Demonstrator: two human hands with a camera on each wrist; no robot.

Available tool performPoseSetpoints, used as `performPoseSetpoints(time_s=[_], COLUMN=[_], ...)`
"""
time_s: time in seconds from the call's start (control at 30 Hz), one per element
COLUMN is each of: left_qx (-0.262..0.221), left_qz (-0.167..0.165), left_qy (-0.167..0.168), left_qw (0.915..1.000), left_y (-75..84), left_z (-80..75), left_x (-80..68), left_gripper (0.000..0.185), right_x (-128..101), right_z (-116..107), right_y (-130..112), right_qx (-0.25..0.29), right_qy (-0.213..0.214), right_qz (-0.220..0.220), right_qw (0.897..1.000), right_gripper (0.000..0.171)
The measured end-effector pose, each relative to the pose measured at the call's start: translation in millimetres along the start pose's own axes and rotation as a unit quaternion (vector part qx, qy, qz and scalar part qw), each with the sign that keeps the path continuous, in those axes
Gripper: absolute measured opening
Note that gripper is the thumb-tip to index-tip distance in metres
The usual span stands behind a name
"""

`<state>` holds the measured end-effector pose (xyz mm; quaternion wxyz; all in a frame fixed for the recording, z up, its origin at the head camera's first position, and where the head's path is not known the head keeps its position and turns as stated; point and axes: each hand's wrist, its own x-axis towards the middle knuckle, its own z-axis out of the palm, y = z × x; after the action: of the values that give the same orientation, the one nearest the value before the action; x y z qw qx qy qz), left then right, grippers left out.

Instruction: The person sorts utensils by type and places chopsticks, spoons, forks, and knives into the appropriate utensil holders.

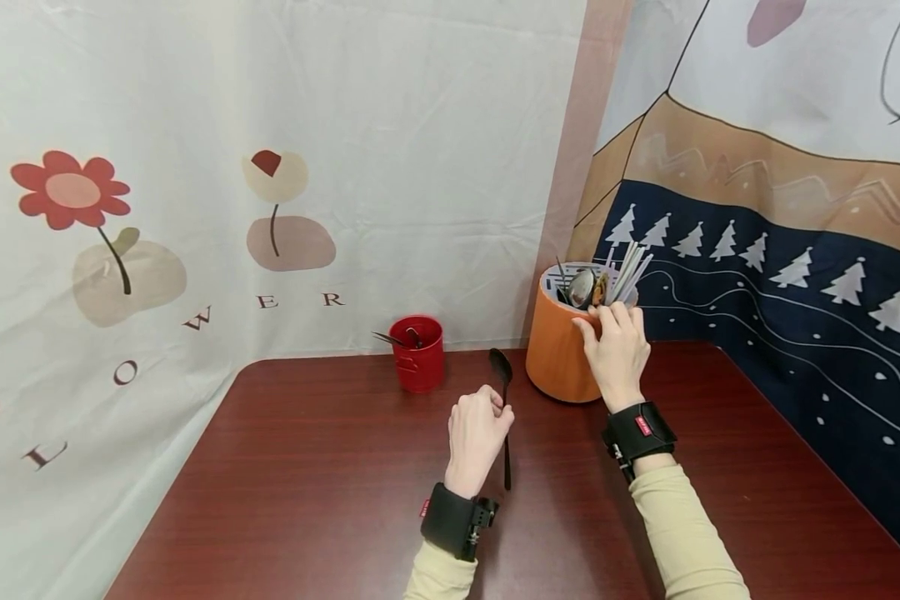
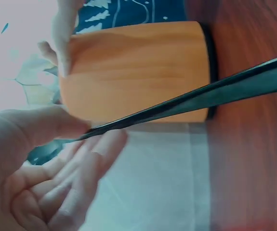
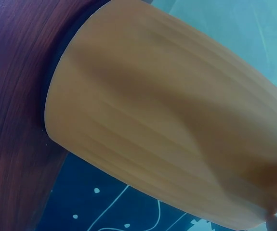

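Observation:
A long black spoon (image 1: 501, 365) stands nearly upright over the table, bowl upward. My left hand (image 1: 476, 433) pinches its handle around the middle; in the left wrist view the handle (image 2: 186, 102) runs between thumb and fingertips. At the right, my right hand (image 1: 617, 350) grips the near rim of an orange utensil holder (image 1: 558, 350), fingers bent at the edge and thumb toward the left. Out of the holder's slotted top stick a shiny metal spoon (image 1: 581, 287) and several pale sticks (image 1: 630, 271). The right wrist view shows mostly the holder's side (image 3: 152, 110); the fingertips are mostly hidden there.
A small red cup (image 1: 418, 358) with dark-handled utensils stands at the back, left of the orange holder. The reddish-brown table (image 1: 330, 483) meets a pale printed curtain (image 1: 420, 167) behind and a dark blue tree-patterned cloth (image 1: 780, 333) at the right.

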<state>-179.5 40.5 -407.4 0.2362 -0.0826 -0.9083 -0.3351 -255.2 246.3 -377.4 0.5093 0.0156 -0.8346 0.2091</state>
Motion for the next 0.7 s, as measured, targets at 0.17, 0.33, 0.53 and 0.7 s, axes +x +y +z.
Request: performPoseSetpoints(time_s=[0.17, 0.33, 0.53, 0.7], left_qx=[-0.07, -0.132, -0.152, -0.161], left_qz=[0.041, 0.115, 0.161, 0.194], left_qy=[0.038, 0.072, 0.093, 0.109], left_qw=[0.996, 0.9819, 0.9707, 0.9616], left_y=[17.9, 36.2, 53.6, 66.9], left_z=[-7.1, -14.5, -21.7, -23.5], left_x=[9.8, 29.6, 56.8, 76.7], left_gripper=[0.009, 0.009, 0.011, 0.011], right_x=[0, 0, 1, 1], right_z=[0, 0, -2, -2], right_y=[-1, -1, 0, 1], right_qx=[0.0, -0.004, -0.004, -0.007], right_qy=[-0.005, -0.004, -0.01, -0.006], right_qz=[0.002, 0.002, -0.003, -0.006], right_qw=[1.0, 1.0, 1.0, 1.0], right_gripper=[0.031, 0.031, 0.031, 0.031])
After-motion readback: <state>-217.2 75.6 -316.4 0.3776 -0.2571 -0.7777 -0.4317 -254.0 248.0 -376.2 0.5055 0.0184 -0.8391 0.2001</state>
